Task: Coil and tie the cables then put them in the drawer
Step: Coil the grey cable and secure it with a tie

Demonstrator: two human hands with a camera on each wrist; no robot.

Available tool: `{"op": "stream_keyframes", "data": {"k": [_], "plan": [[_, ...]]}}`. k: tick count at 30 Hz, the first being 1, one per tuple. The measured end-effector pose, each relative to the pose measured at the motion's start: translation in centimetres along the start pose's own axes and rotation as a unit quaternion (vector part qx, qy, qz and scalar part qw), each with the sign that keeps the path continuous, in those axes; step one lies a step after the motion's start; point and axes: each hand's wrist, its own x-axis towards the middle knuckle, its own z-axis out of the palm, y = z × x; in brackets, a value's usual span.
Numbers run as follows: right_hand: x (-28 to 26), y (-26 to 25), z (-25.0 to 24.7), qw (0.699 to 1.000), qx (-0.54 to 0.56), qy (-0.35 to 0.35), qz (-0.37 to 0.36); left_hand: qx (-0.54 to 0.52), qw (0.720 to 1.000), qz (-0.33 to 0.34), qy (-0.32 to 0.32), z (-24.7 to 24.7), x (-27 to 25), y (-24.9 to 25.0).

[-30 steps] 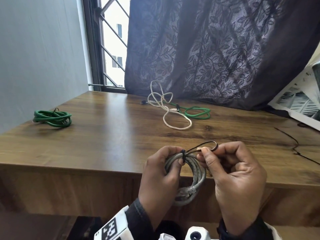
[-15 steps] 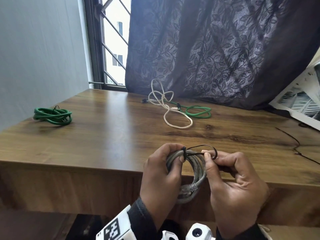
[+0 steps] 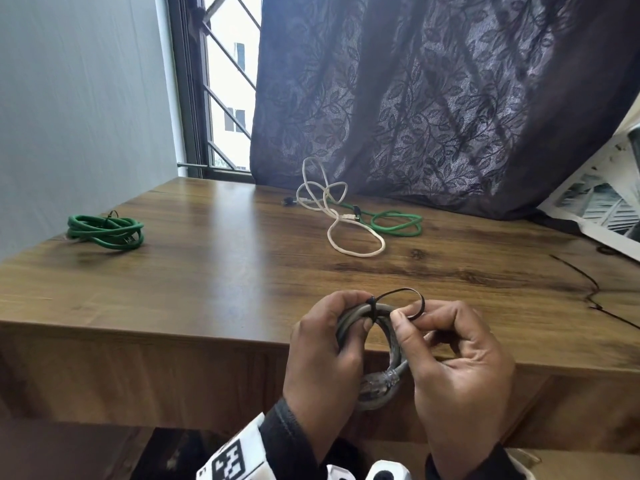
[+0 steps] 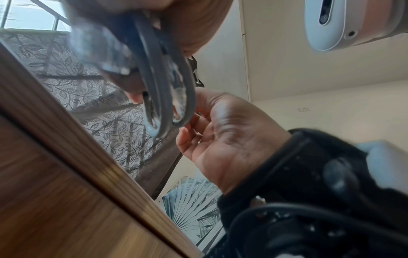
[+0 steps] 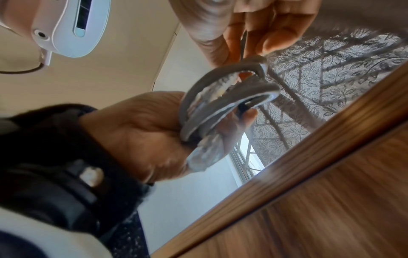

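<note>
A grey cable coil (image 3: 381, 310) hangs in front of the table's near edge. My left hand (image 3: 358, 315) grips its top left, thumb pressing on the strands where a black tie (image 3: 398, 290) wraps them. The tie's free end arches up and over to the right. My right hand (image 3: 405, 315) pinches that end between thumb and forefinger, right beside the coil. In the left wrist view the grey coil (image 4: 163, 104) hangs below my left hand (image 4: 187, 26), with the right hand (image 4: 220, 136) behind it. In the right wrist view the left hand (image 5: 143, 131) holds the coil (image 5: 220, 104).
On the wooden table (image 3: 207, 289) a coiled green cable (image 3: 105, 232) lies at the far left. A loose white cable (image 3: 346, 233) and a loose green cable (image 3: 398, 225) lie at the back by the dark curtain. Thin black ties (image 3: 588, 289) lie at the right.
My right hand has brought the tie's free end down and closer to the coil, so the tie's loop is shorter. The left hand keeps its hold on the coil.
</note>
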Motion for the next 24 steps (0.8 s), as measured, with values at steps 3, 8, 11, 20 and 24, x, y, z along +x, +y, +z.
{"op": "stream_keyframes", "data": {"k": [3,8,11,20,24], "plan": [[0.4,-0.1,-0.1,0.999,0.012,-0.032,0.033,-0.002,1.0,-0.005,-0.007,-0.1,0.1,-0.1],[1.5,0.7,-0.4,0.995,0.046,-0.06,0.058,-0.023,0.999,-0.024,-0.035,-0.6,0.3,-0.2],[1.9,0.8,-0.4,0.996,-0.038,-0.082,0.004,-0.028,0.998,-0.029,-0.05,-0.8,0.6,-0.1],[3.2,0.4,-0.7,0.97,-0.137,-0.151,-0.13,-0.09,0.991,-0.039,-0.088,-1.0,0.6,0.1],[3.2,0.5,-0.7,0.937,-0.218,-0.192,-0.193,-0.189,0.976,-0.057,-0.088,-1.2,0.9,0.8]]}}
